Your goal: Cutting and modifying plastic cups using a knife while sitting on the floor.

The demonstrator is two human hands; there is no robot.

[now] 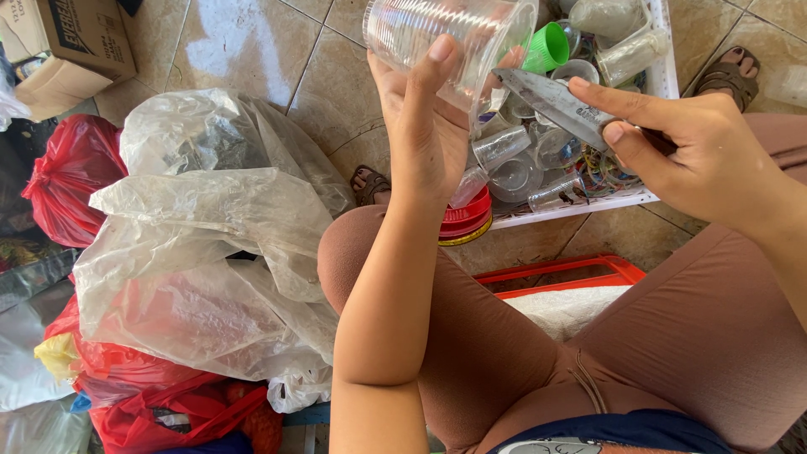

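Two bare hands work over a white tray (664,80) of clear plastic cups on a tiled floor (244,46). I see my left hand (424,126) closed around a clear ribbed cup (437,34), held tilted up near the top edge of the view, above the tray's left side. My right hand (702,155) is closed on a knife (551,101), forefinger laid along the back of the blade, the tip pointing at the cup's wall and touching it or just short of it; I cannot tell which.

As I judge it, the step goes best with the cup gripped firmly low on its body, thumb kept out of the blade's line, and the knife led in short, shallow strokes away from the left palm. The thin wall looks likely to buckle, so light pressure would serve better than force.

Much is hard to read. The cup's rim runs off the top edge. The knife handle is buried in my right fist. Whether a label or film sits on the cup I cannot make out. The tray's far end is cut off at the top, and its jumble of cups, a green cap (546,46) and rubber bands blurs together. Red lids (464,220) at the tray's near left corner sit half behind my forearm. Clear bags (210,235) and red bags (71,176) at the left hide their contents.
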